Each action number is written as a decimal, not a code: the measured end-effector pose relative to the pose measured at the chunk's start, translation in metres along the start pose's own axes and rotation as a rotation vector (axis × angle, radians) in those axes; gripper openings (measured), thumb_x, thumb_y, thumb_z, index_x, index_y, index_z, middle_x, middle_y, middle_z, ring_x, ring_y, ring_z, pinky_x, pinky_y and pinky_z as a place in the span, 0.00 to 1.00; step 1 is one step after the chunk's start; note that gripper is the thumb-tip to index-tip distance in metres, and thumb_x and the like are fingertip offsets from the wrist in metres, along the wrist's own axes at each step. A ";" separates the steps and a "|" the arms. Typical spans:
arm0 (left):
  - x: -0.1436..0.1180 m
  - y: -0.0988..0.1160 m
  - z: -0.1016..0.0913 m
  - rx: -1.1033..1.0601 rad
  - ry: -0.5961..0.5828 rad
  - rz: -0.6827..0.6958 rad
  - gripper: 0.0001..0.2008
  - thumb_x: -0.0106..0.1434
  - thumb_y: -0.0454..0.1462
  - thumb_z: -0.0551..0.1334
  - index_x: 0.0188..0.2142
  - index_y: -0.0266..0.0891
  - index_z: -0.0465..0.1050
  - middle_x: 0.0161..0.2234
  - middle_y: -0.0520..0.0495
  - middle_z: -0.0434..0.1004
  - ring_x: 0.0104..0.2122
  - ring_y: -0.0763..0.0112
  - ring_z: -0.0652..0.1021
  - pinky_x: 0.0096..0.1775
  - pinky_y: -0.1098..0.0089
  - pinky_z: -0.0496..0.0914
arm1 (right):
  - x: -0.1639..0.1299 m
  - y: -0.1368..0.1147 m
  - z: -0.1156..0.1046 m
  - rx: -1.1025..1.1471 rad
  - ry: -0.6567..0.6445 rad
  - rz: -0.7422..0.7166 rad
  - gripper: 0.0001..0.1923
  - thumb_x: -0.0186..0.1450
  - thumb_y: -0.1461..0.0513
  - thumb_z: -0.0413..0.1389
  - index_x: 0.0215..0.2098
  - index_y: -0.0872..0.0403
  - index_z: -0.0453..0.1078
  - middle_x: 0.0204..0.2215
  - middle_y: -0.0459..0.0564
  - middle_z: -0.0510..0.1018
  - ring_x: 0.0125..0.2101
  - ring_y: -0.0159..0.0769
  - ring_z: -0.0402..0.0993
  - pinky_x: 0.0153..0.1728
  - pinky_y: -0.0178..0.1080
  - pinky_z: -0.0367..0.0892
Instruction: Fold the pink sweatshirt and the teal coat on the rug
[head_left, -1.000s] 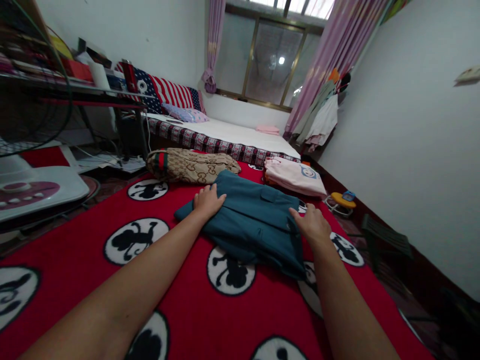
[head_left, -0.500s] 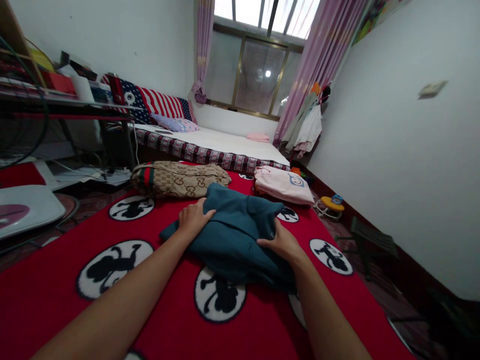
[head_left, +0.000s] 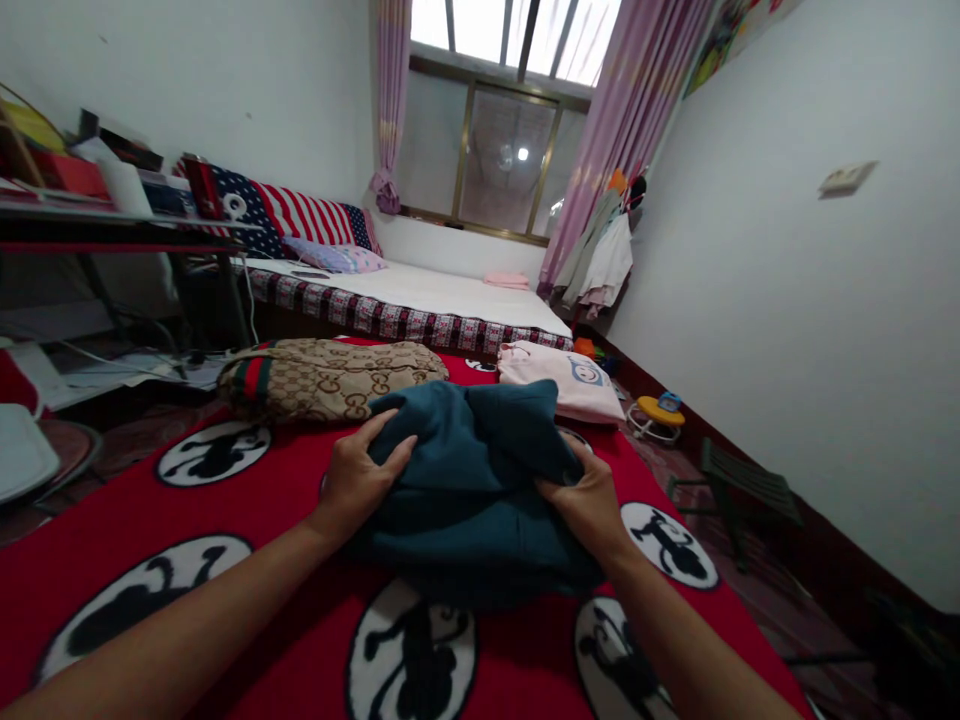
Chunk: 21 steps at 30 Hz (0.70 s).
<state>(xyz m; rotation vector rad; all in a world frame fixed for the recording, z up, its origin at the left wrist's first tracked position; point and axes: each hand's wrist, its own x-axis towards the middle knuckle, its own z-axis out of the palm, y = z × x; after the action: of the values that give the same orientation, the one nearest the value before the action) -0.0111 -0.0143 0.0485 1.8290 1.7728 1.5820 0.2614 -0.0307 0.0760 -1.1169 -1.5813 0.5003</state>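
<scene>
A folded dark teal garment (head_left: 465, 500) lies bunched on a red blanket (head_left: 292, 500) with black-and-white round cartoon figures. What kind of garment it is, I cannot tell. My left hand (head_left: 360, 482) grips its left side, thumb on top and fingers around the far edge. On the right side, my right hand (head_left: 589, 490) pinches the cloth near a raised corner, its fingers partly hidden by fabric. Beyond the garment sits a tan patterned bag (head_left: 337, 380) with a green-and-red stripe. A folded pale pink garment (head_left: 559, 380) lies at the back right.
A bed (head_left: 427, 285) with a white top stands under the window. On the left is a cluttered desk (head_left: 120, 220). A small yellow stool (head_left: 658, 411) and a dark folding stool (head_left: 750, 490) stand on the floor at right.
Both hands have drawn the teal garment nearer and lifted its upper layer, which is now more bunched. My left hand has turned to grip the side. The view has shifted slightly.
</scene>
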 end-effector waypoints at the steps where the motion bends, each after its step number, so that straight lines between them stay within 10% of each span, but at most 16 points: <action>1: 0.009 0.011 0.002 -0.025 0.030 0.030 0.22 0.58 0.47 0.63 0.50 0.43 0.74 0.45 0.49 0.81 0.46 0.60 0.79 0.52 0.65 0.71 | 0.013 -0.002 -0.009 -0.030 0.014 -0.027 0.26 0.49 0.66 0.60 0.48 0.52 0.73 0.43 0.49 0.81 0.42 0.43 0.78 0.45 0.42 0.73; 5: 0.086 0.072 0.029 -0.093 0.104 0.238 0.21 0.59 0.45 0.64 0.50 0.39 0.73 0.45 0.47 0.79 0.46 0.60 0.78 0.53 0.64 0.69 | 0.095 -0.003 -0.056 -0.212 0.120 -0.118 0.28 0.48 0.64 0.63 0.49 0.54 0.72 0.42 0.50 0.80 0.42 0.45 0.77 0.45 0.46 0.72; 11: 0.201 0.118 0.135 -0.072 0.037 0.251 0.36 0.57 0.45 0.67 0.63 0.39 0.60 0.59 0.34 0.63 0.60 0.44 0.64 0.60 0.48 0.58 | 0.226 0.021 -0.111 -0.712 0.208 0.051 0.44 0.56 0.55 0.62 0.65 0.65 0.53 0.56 0.68 0.67 0.55 0.53 0.66 0.52 0.48 0.62; 17: 0.129 0.061 0.214 0.308 -0.491 0.164 0.35 0.61 0.57 0.56 0.65 0.52 0.55 0.70 0.41 0.34 0.67 0.39 0.39 0.59 0.33 0.42 | 0.203 0.117 -0.065 -1.105 -0.103 0.218 0.37 0.67 0.42 0.43 0.69 0.46 0.46 0.69 0.55 0.49 0.67 0.58 0.39 0.60 0.69 0.39; 21: 0.086 0.016 0.223 0.379 -0.535 0.176 0.40 0.63 0.53 0.56 0.69 0.51 0.40 0.70 0.39 0.33 0.67 0.45 0.46 0.61 0.42 0.50 | 0.180 0.155 -0.044 -1.094 -0.211 0.257 0.36 0.68 0.42 0.40 0.70 0.46 0.42 0.70 0.53 0.39 0.68 0.55 0.35 0.61 0.66 0.40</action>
<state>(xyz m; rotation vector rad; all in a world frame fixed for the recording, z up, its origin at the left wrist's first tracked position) 0.1395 0.1680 0.0107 2.3438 1.7595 0.7039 0.3680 0.1855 0.0624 -2.1489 -1.9450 -0.1598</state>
